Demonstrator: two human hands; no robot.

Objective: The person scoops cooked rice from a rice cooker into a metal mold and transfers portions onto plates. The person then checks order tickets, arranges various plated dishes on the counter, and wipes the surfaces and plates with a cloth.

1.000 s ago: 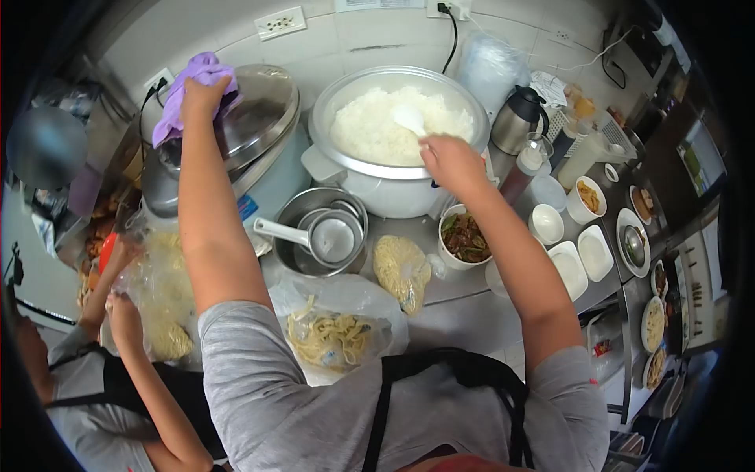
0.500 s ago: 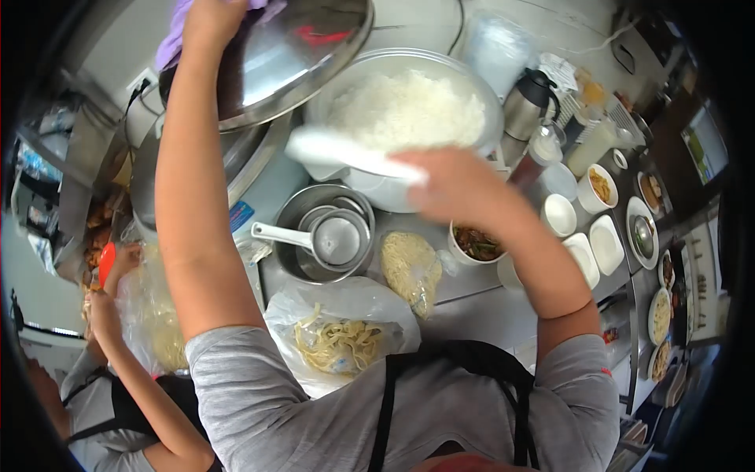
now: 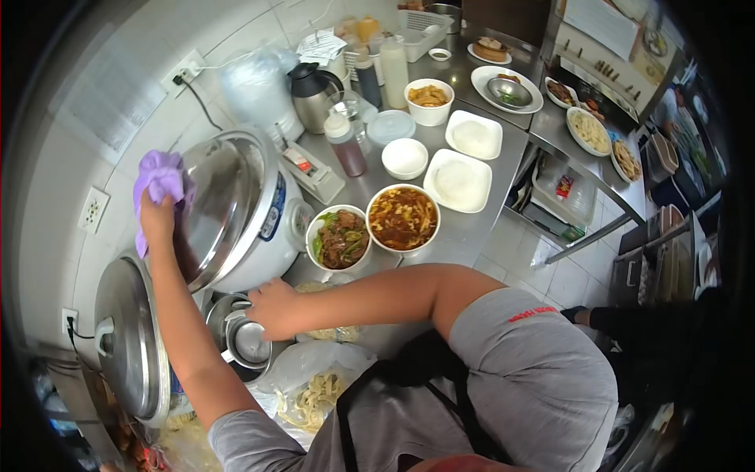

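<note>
changed since half a second ago: domed, polished steel lid, then raised in the air beside the rice, now brought over the mouth of the large white rice cooker, the rice hidden beneath it; right hand, then swinging a white paddle, now down over the round steel pot; whole view swung toward the bowls. lid: silver, rounded, highly reflective, immediately right of the left hand, slanting across the cooker's opening inside its pale rim; whether fully seated cannot be told. left hand: closed round a crumpled lilac cloth, the bunched fabric against the lid's upper side. right hand: fingers partly bent, palm down, at the pot's rim; whether it touches the rim or grips the paddle cannot be told. just below that hand: small steel dipper, lying inside the pot. beyond the right hand, up and to the right: white round bowl of sliced meat and greens, next to a white round bowl of reddish-brown soup. below the left hand: second cooker's dull steel lid, with a pale handle.
</note>
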